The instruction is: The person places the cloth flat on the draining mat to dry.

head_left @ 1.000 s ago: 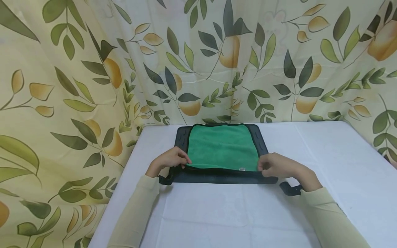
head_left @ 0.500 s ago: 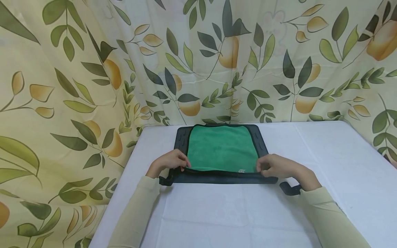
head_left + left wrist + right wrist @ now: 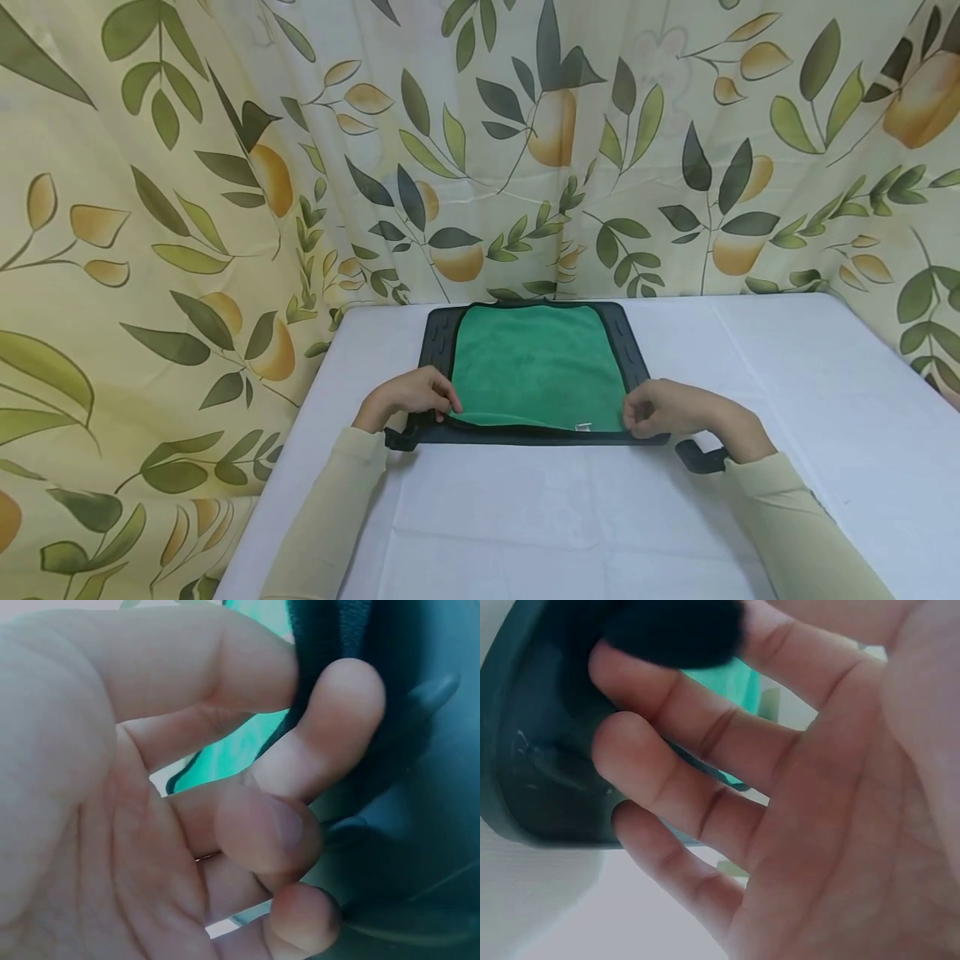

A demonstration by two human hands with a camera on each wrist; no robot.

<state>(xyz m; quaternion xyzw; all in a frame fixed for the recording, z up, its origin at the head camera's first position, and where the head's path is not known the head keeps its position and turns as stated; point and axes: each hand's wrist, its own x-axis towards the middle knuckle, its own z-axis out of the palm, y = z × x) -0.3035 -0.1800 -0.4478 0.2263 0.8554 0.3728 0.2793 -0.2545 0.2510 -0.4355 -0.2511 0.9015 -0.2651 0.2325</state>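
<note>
A green cloth (image 3: 536, 362) with a dark border and a small white tag lies over a black tray-like board (image 3: 630, 342). My left hand (image 3: 411, 395) pinches the cloth's near left corner. In the left wrist view, thumb and index finger meet on its dark edging (image 3: 304, 645), while the other fingers curl loosely above the board. On the opposite side, my right hand (image 3: 675, 408) pinches the near right corner. The right wrist view has a dark corner of the cloth (image 3: 679, 634) at the index finger and thumb, with the remaining fingers spread over the board's rounded corner.
The board rests on a white-covered table (image 3: 525, 525). A leaf-and-fruit patterned curtain (image 3: 480, 167) hangs behind and to the left of it. Black straps show at the left wrist (image 3: 401, 437) and right wrist (image 3: 701, 457).
Both hands have lowered slightly toward me, drawing the cloth's near edge closer to the board's front edge. Less of the black front strip shows.
</note>
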